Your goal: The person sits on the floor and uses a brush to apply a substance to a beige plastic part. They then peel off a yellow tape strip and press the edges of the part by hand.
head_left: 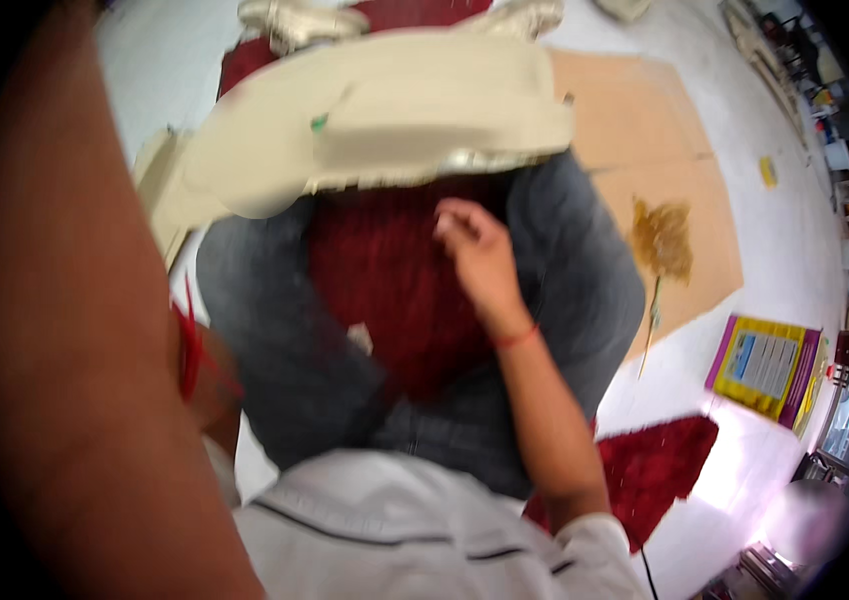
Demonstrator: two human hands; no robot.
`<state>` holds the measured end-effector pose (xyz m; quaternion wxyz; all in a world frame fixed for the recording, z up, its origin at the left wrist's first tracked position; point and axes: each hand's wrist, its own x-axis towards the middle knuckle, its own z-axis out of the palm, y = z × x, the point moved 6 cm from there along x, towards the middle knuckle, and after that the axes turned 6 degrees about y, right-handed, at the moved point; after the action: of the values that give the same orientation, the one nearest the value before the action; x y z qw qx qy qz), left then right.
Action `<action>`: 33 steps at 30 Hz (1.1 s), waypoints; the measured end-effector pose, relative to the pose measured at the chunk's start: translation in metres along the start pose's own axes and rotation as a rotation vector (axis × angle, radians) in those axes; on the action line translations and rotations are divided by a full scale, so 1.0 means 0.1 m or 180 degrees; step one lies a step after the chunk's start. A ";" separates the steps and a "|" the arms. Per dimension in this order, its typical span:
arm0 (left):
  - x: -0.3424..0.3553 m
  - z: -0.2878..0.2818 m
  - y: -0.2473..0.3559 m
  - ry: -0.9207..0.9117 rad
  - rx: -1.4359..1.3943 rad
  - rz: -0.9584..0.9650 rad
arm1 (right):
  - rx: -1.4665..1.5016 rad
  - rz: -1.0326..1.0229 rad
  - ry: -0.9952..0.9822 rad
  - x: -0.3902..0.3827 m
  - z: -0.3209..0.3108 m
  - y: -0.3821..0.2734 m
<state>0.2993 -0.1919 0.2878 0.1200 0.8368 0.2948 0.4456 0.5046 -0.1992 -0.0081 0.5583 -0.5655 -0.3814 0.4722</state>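
My left forearm (pixel 75 330) rises large and close along the left side; its hand is out of the picture. A red string (pixel 188 340) shows beside it. My right hand (pixel 470 240) is over dark red cloth (pixel 385 280) between my legs in grey trousers (pixel 575 280), fingers curled; whether they hold something small is too blurred to tell. Just above it, a large pale beige moulded piece (pixel 385 90) lies across my legs, with a small green spot on it. A small pale scrap (pixel 360 338) lies on the red cloth.
More beige pieces (pixel 295 20) are at the top. To the right are cardboard (pixel 625 110) with an amber smear and a thin stick (pixel 653 320), a yellow-and-purple bag (pixel 760 365) and another red cloth (pixel 655 460). Assorted items line the far right.
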 end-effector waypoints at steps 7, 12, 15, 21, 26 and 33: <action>-0.41 0.41 -1.23 -0.0229 0.0308 -0.0752 | 0.0600 0.1195 0.0026 -0.40 0.00 0.01; -1.06 0.72 -1.98 -0.0908 0.0883 -0.0864 | 0.1079 0.1021 -0.0139 -0.26 0.26 -0.17; -1.09 0.79 -2.09 -0.1062 0.0686 -0.1121 | 0.1608 0.1103 -0.0292 -0.19 0.36 -0.09; -1.01 0.85 -2.06 -0.1230 0.0119 -0.1374 | 0.1952 0.1022 -0.0167 -0.15 0.49 -0.16; -1.05 0.90 -2.15 -0.1221 0.0264 -0.1434 | 0.2010 0.1067 0.0002 -0.07 0.55 -0.03; -1.04 0.91 -2.06 -0.0926 0.0236 -0.1334 | 0.1957 0.1024 0.0037 -0.03 0.53 0.07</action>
<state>0.2497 -0.0849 0.0697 0.2201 0.8165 0.4576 0.2749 0.4524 -0.1887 -0.0108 0.6232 -0.4264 -0.1241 0.6438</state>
